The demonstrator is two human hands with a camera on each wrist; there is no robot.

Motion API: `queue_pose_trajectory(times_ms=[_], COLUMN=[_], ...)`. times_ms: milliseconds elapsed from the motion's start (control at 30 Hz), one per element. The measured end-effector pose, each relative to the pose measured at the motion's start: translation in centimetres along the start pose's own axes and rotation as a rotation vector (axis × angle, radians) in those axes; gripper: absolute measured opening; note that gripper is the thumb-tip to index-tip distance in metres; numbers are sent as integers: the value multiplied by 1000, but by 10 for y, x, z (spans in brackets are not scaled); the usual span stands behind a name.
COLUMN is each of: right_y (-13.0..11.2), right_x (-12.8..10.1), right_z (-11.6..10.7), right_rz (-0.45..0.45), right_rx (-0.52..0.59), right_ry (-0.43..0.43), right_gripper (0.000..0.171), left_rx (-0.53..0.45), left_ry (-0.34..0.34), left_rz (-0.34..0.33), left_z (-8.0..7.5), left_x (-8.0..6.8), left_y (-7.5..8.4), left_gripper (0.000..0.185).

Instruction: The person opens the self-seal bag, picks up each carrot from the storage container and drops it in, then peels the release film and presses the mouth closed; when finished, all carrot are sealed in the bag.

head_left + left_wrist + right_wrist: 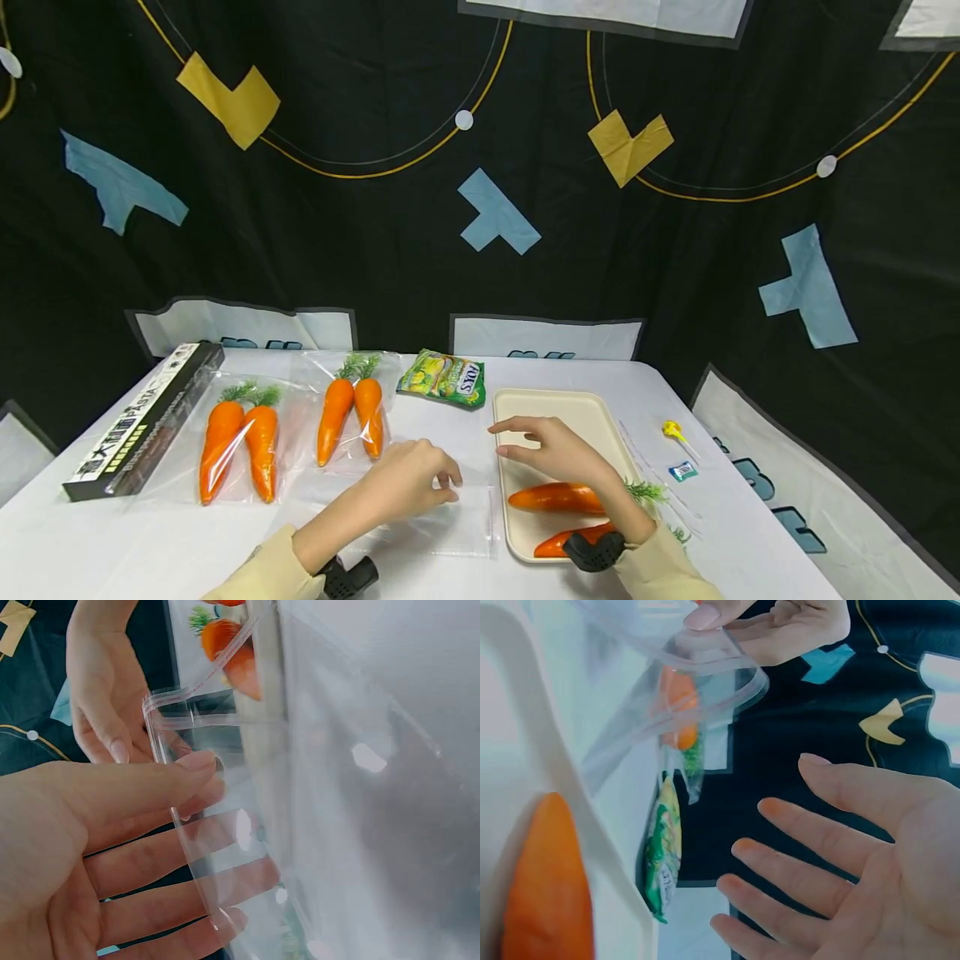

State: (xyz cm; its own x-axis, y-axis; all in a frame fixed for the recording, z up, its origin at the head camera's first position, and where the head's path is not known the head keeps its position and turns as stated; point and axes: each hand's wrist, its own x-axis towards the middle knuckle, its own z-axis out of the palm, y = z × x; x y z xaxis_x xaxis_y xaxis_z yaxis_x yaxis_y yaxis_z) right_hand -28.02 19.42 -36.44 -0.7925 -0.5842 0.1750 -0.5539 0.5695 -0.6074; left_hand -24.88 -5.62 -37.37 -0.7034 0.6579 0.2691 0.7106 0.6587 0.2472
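Low and left of centre in the head view, the left hand pinches the top edge of a clear zip bag lying flat on the table. To its right the right hand hovers with fingers spread and empty over the cream tray. A loose carrot lies just below it, long axis across the frame, nearer the right hand.

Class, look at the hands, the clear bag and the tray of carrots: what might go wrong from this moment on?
1. The left hand pinches only the mouth edge of the empty clear bag; the thin film may slip free or sag closed.
2. The right hand hovers open above the tray, gripping nothing; a loose carrot looks smooth and could roll when grasped.
3. Its leafy top overhangs the rim and may snag.
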Motion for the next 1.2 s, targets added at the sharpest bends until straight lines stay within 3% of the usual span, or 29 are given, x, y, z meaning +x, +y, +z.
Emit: queue_pose_trajectory(times_ms=[267, 400, 567, 867, 1200], right_y=[-12, -27, -41, -49, -61], right_x=[-4, -8, -13, -22, -33], right_z=[-6, -6, -7, -10, -29], right_rz=[-62, -92, -149, -213, -268], right_rx=[153, 137, 47, -30, -90], right_ry=[-95, -104, -26, 112, 249], right_gripper=[27, 26, 23, 7, 10], left_rx=[-44, -76, -100, -118, -192], left_ry=[19, 25, 25, 98, 135], left_rz=[-33, -52, -50, -18, 6], left_z=[-17, -25, -31, -33, -50], left_x=[-4, -5, -6, -8, -3], left_y=[5, 9, 12, 16, 30], left_gripper=[11, 12, 16, 17, 19])
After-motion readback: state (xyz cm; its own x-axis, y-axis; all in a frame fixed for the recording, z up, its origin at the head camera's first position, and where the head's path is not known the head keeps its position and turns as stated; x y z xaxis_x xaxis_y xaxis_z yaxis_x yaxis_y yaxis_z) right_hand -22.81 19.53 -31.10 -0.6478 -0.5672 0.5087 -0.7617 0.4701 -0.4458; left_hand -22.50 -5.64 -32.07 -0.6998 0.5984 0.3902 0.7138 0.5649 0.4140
